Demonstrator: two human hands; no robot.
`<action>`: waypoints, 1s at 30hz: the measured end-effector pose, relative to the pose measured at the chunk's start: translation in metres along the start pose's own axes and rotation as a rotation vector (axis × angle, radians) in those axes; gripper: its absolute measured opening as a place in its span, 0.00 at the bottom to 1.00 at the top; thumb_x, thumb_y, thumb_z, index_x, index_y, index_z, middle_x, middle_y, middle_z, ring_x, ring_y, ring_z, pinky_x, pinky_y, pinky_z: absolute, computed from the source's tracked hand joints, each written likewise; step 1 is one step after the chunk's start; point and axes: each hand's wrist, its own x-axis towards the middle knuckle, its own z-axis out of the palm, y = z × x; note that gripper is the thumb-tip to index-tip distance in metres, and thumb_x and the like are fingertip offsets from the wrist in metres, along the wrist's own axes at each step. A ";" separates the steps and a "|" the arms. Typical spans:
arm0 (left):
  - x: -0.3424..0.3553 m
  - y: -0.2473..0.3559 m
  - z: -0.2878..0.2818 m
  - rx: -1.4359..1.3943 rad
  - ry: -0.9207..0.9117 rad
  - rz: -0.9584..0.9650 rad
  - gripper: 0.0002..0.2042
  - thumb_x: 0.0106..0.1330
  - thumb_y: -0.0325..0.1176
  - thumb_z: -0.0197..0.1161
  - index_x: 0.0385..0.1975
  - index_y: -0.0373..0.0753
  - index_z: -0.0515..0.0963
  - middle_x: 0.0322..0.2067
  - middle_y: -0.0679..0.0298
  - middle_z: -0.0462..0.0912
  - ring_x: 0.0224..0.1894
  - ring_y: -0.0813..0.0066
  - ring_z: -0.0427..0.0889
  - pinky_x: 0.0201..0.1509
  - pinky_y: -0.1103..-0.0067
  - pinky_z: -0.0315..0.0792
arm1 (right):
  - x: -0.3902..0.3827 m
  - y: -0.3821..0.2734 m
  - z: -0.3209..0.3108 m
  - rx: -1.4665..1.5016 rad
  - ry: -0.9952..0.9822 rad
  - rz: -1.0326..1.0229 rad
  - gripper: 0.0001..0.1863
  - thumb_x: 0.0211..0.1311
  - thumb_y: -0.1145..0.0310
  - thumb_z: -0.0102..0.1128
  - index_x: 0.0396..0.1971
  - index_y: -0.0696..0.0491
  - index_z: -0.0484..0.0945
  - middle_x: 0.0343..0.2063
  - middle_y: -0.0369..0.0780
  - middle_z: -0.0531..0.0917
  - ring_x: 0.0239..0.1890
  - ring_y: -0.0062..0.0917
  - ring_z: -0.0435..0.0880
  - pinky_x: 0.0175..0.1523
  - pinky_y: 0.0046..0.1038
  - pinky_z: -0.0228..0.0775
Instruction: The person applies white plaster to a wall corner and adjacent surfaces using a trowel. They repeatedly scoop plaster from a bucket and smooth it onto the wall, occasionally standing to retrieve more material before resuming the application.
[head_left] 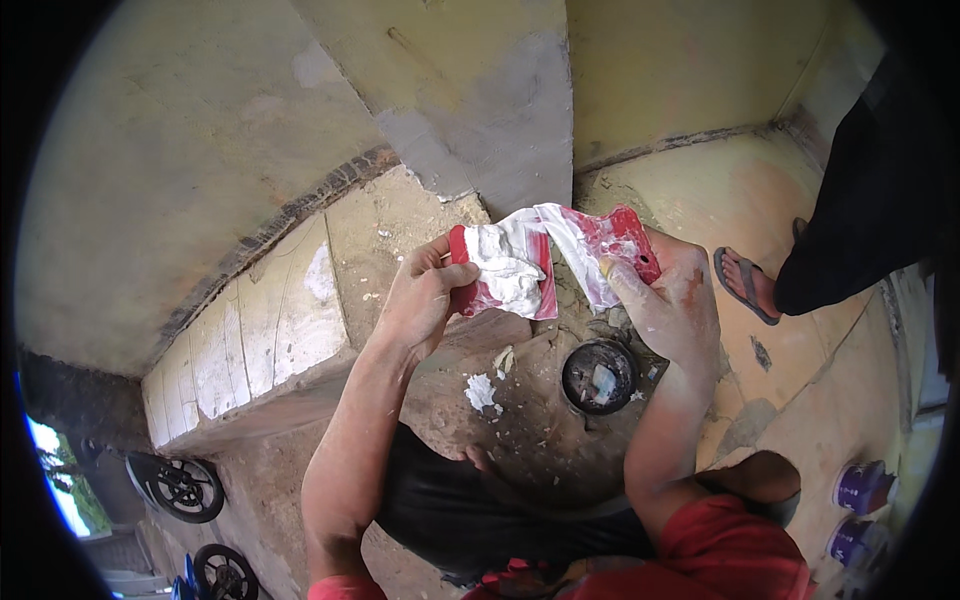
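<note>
My left hand (425, 290) is closed on the left end of a flat red putty spreader (459, 243), thumb on top. A thick heap of white putty (508, 275) lies across its face. My right hand (675, 305) grips a second red putty spreader (628, 230), which has a small hole near its edge and is smeared with white. The white-coated blade of this one slants toward the left spreader, and their edges are close together; whether they touch I cannot tell. Both are held in front of the wall's corner, above the floor.
Below my right hand stands a round black pot (572, 378) with something pale inside. White scraps (480, 392) lie left of it. A pale ledge (270, 330) runs along the left wall. At right is another person's sandalled foot (750, 282); purple containers (862, 488) stand lower right. Motorcycle wheels (190, 490) show lower left.
</note>
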 end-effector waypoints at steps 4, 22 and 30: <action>0.009 -0.008 0.009 -0.118 0.106 0.050 0.16 0.70 0.17 0.51 0.56 0.29 0.76 0.44 0.58 0.85 0.41 0.75 0.85 0.50 0.76 0.79 | -0.007 0.005 -0.003 0.351 0.140 0.400 0.09 0.64 0.69 0.65 0.37 0.60 0.85 0.20 0.37 0.83 0.18 0.16 0.74 0.26 0.26 0.65; 0.028 -0.067 0.042 -0.191 -0.041 0.200 0.23 0.73 0.16 0.43 0.68 0.27 0.65 0.60 0.53 0.78 0.62 0.69 0.79 0.69 0.71 0.72 | -0.040 0.010 0.052 0.387 0.274 0.552 0.09 0.65 0.69 0.64 0.34 0.60 0.84 0.19 0.34 0.82 0.17 0.15 0.74 0.24 0.25 0.65; 0.041 -0.068 0.022 0.008 -0.242 0.014 0.19 0.70 0.18 0.48 0.59 0.29 0.74 0.48 0.59 0.85 0.46 0.78 0.84 0.54 0.77 0.78 | -0.024 0.041 -0.012 0.382 0.315 0.567 0.09 0.62 0.68 0.66 0.35 0.58 0.86 0.22 0.33 0.84 0.21 0.14 0.76 0.25 0.23 0.66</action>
